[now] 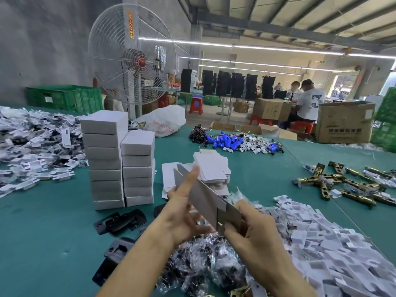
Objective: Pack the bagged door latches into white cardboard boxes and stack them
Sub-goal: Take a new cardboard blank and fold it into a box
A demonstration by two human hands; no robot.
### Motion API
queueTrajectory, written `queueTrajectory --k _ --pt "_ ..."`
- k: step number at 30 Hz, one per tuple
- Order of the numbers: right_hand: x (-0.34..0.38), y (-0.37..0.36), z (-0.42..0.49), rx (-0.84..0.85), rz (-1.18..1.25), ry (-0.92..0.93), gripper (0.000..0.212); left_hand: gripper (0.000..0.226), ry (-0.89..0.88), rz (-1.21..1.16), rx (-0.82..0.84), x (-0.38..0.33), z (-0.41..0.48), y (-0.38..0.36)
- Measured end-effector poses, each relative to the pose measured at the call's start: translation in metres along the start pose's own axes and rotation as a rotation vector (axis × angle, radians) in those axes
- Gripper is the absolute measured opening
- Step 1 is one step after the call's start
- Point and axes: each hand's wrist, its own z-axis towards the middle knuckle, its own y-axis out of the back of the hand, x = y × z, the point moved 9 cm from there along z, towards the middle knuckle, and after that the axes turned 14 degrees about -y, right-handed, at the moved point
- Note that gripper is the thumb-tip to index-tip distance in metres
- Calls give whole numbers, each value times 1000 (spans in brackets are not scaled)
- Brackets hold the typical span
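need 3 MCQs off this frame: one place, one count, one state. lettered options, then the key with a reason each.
1. Where do the brass latches lie?
A) far right on the table
B) far left
C) on the floor

2. How many stacks of closed white boxes stand on the table?
A) one
B) two
C) four

3. What state is the held box in?
A) closed and lying on the table
B) crushed flat
C) held up in both hands, not yet closed

Key:
1 A: they sprawl on the teal cover at the right edge of the view.
2 B: a taller stack and a shorter one stand side by side.
3 C: the left hand and right hand grip it off the table, with a flap loose at its near end.
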Motion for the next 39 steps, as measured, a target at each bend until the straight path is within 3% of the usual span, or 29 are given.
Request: queueTrajectory --k 5,10,16,19,22,25,29,33,36,39 --pt "17 1 -6 -101 -145 123 31 126 -9 -44 -84 3 -3 -1" --pt "28 10 -13 -250 -218 205 58 119 -43 -103 -96 2 -5 -4" --pt "22 20 -12 -326 -302 165 68 117 -180 -105 -151 -6 1 1" --pt "8 10 0 -74 -294 35 63 121 -309 15 -180 -16 4 9" --pt "-4 -1 -1 184 -362 -42 70 91 -514 187 -142 -30 5 11" --pt "6 20 2 91 -77 -43 74 72 -623 406 64 -34 -4 -10" --pt "4 41 7 -45 397 -45 52 37 -632 474 311 -30 -18 -37" --pt "6 30 8 51 534 -11 42 46 -612 341 447 -27 -24 -47" --pt "7 30 7 72 579 11 43 50 -612 309 456 -31 -23 -46" --pt "5 28 7 122 610 19 43 41 -651 310 436 -34 -22 -44"
